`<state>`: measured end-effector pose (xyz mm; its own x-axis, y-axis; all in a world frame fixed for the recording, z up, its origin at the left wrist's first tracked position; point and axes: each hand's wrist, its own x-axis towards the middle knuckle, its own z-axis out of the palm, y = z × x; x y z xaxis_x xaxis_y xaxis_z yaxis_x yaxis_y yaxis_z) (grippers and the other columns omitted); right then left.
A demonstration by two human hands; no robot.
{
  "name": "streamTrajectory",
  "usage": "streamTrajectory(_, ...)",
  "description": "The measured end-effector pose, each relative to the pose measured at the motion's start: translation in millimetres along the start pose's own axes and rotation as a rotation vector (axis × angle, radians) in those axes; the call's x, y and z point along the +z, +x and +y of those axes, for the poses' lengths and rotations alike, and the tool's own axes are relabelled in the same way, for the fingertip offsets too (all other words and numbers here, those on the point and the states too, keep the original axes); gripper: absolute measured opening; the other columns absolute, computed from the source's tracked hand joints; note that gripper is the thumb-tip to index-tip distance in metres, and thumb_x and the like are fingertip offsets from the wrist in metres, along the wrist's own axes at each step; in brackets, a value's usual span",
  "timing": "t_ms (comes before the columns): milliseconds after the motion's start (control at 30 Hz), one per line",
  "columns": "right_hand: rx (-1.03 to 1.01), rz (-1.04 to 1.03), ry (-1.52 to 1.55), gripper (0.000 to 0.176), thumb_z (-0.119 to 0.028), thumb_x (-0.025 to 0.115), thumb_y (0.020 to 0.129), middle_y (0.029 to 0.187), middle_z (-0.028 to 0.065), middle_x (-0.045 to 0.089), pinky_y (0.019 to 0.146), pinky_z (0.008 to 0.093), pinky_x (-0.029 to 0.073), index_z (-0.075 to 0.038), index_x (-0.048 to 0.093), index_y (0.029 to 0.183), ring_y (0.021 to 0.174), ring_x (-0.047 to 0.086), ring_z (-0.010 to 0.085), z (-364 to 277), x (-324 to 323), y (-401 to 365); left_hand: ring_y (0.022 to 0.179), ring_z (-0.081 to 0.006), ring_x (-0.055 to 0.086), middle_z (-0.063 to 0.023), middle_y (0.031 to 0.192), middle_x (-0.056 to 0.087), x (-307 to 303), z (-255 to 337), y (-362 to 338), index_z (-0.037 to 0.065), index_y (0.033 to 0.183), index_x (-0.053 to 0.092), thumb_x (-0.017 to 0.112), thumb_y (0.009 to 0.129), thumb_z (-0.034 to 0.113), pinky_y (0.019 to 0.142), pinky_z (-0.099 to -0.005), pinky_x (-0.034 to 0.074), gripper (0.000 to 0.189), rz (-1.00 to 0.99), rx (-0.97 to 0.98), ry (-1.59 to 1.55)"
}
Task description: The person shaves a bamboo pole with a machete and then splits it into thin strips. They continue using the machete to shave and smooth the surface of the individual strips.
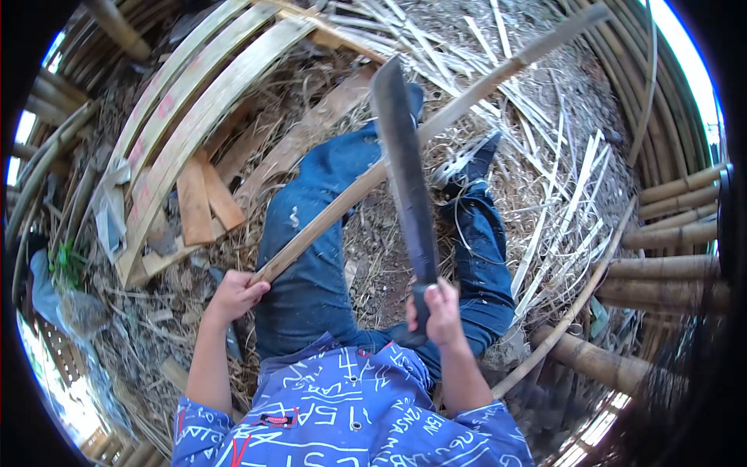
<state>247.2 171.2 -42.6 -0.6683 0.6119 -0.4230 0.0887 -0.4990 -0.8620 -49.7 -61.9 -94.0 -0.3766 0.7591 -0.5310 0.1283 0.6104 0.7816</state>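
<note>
My left hand (pixel 236 296) is closed round the near end of a long wooden stick (pixel 327 215). The stick slants up over my left thigh and on toward the upper right. In my right hand (pixel 440 313) I grip the black handle of a machete (pixel 405 163). Its broad dark blade points away from me and crosses in front of the stick at about mid-length, overlapping it in this view. Both hands are low, close to my lap, and my legs (pixel 304 226) in dark trousers are spread on the ground.
Pale split strips (pixel 573 210) and shavings litter the ground to the right and ahead. A slatted wooden frame (pixel 210 105) lies at upper left, near short planks (pixel 194 198). Bamboo poles (pixel 661 268) line the right side; a thin curved pole (pixel 560 327) lies beside my right leg.
</note>
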Motion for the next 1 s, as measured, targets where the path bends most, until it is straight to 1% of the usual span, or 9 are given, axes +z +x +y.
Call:
streamTrajectory(167, -0.256, 0.164, -0.119, 0.038, -0.038, 0.049, 0.098, 0.059, 0.0062, 0.051, 0.04, 0.0228, 0.038, 0.0, 0.05, 0.097, 0.043, 0.048, 0.0108, -56, -42, 31, 0.046, -0.009, 0.047, -0.0044, 0.049, 0.051, -5, 5, 0, 0.0, 0.061, 0.058, 0.068, 0.085, 0.032, 0.045, -0.0299, 0.038, 0.042, 0.03, -0.096, -0.088)
streamTrajectory(267, -0.302, 0.197, -0.142, 0.033, -0.033, 0.054, 0.096, 0.06, 0.0057, 0.052, 0.04, 0.0223, 0.038, 0.0, 0.052, 0.095, 0.043, 0.048, 0.0098, -77, -59, 44, 0.046, -0.0101, 0.048, -0.0071, 0.048, 0.048, -7, -5, 2, 0.0, 0.058, 0.056, 0.074, 0.077, 0.038, 0.045, -0.0308, 0.038, 0.046, 0.13, 0.066, 0.105)
streamTrajectory(300, -0.318, 0.2, -0.154, 0.025, -0.025, 0.06, 0.093, 0.061, 0.0043, 0.053, 0.04, 0.0219, 0.038, 0.0, 0.053, 0.092, 0.043, 0.048, 0.0085, -85, -60, 47, 0.045, -0.0197, 0.052, -0.0121, 0.05, 0.049, -12, -6, 0, -0.001, 0.066, 0.058, 0.08, 0.066, 0.043, 0.046, -0.0348, 0.04, 0.049, 0.11, 0.154, 0.268)
streamTrajectory(333, -0.323, 0.206, -0.15, 0.025, -0.025, 0.06, 0.093, 0.061, 0.0043, 0.053, 0.04, 0.0219, 0.038, 0.0, 0.053, 0.092, 0.043, 0.048, 0.0085, -88, -61, 51, 0.045, -0.0197, 0.052, -0.0121, 0.05, 0.049, -11, -5, 0, -0.001, 0.066, 0.058, 0.08, 0.066, 0.043, 0.046, -0.0348, 0.04, 0.049, 0.106, 0.16, 0.273)
streamTrajectory(400, -0.313, 0.216, -0.247, 0.019, -0.017, 0.064, 0.09, 0.061, 0.0023, 0.054, 0.04, 0.0216, 0.038, -0.001, 0.054, 0.088, 0.043, 0.049, 0.0075, -92, -63, 55, 0.048, -0.0322, 0.054, -0.0157, 0.055, 0.054, -4, 16, -4, -0.002, 0.078, 0.059, 0.082, 0.06, 0.044, 0.048, -0.0389, 0.043, 0.054, 0.266, 0.334, 0.565)
streamTrajectory(433, -0.3, 0.227, -0.233, 0.017, -0.014, 0.066, 0.088, 0.059, 0.0007, 0.053, 0.039, 0.0219, 0.037, -0.001, 0.055, 0.087, 0.042, 0.049, 0.007, -93, -61, 57, 0.056, -0.0407, 0.057, -0.021, 0.063, 0.059, -4, 20, -6, -0.003, 0.089, 0.06, 0.081, 0.062, 0.041, 0.053, -0.0423, 0.046, 0.056, 0.204, 0.238, 0.568)
streamTrajectory(567, -0.281, 0.172, -0.202, 0.019, -0.018, 0.062, 0.092, 0.056, 0.0014, 0.053, 0.038, 0.0225, 0.037, -0.002, 0.054, 0.087, 0.04, 0.048, 0.0078, -82, -63, 60, 0.063, -0.0422, 0.06, -0.0232, 0.066, 0.061, 3, 11, -2, -0.003, 0.091, 0.062, 0.079, 0.066, 0.037, 0.057, -0.0427, 0.048, 0.05, 0.226, 0.305, 0.388)
streamTrajectory(733, -0.147, 0.128, 0.003, 0.031, -0.032, 0.055, 0.097, 0.057, 0.0048, 0.052, 0.038, 0.0245, 0.04, -0.002, 0.05, 0.091, 0.04, 0.049, 0.0113, -62, -54, 56, 0.07, -0.0426, 0.062, -0.0241, 0.069, 0.061, -12, 31, -4, -0.001, 0.088, 0.063, 0.072, 0.074, 0.028, 0.06, -0.0433, 0.048, 0.033, 0.028, 0.091, 0.374)
streamTrajectory(1000, -0.072, 0.197, -0.102, 0.028, -0.028, 0.053, 0.098, 0.057, 0.0053, 0.052, 0.038, 0.0261, 0.042, -0.001, 0.049, 0.09, 0.04, 0.049, 0.012, -61, -57, 32, 0.069, -0.0448, 0.059, -0.0258, 0.07, 0.059, -19, 27, 0, -0.002, 0.078, 0.06, 0.061, 0.072, 0.015, 0.059, -0.0456, 0.047, 0.018, 0.002, -0.008, 0.42)
